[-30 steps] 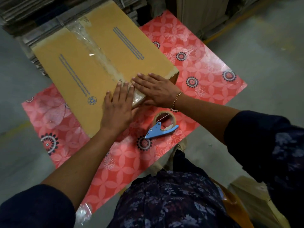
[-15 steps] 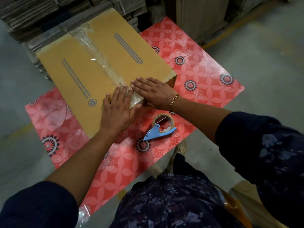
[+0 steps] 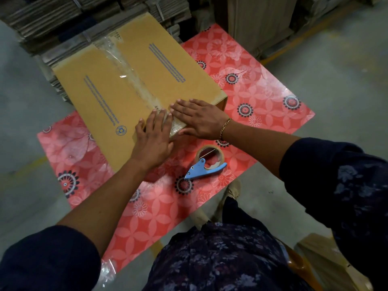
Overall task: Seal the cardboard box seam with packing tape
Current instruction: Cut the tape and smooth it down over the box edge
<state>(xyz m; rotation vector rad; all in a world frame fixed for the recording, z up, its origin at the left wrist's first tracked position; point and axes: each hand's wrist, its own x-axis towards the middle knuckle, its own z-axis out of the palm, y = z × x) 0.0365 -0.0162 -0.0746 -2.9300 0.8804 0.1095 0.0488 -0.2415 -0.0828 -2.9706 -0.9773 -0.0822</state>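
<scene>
A closed brown cardboard box [image 3: 105, 97] lies on a table. Clear packing tape [image 3: 128, 72] runs along its middle seam from the far edge to the near edge. My left hand [image 3: 153, 137] lies flat, fingers apart, on the near end of the tape at the box's edge. My right hand [image 3: 199, 118] lies flat beside it, palm down on the near right corner, fingertips touching the seam. A tape roll in a blue dispenser [image 3: 206, 163] rests on the table just in front of the box, untouched.
The table wears a red flowered cloth [image 3: 262, 97]. Stacks of flattened cardboard [image 3: 63, 19] stand behind the box. A brown carton [image 3: 321, 255] sits on the grey floor at lower right. My shoe [image 3: 232, 191] shows below the table's edge.
Both hands have stayed pressed flat on the near end of the seam. The view has shifted slightly; the box and dispenser keep their places.
</scene>
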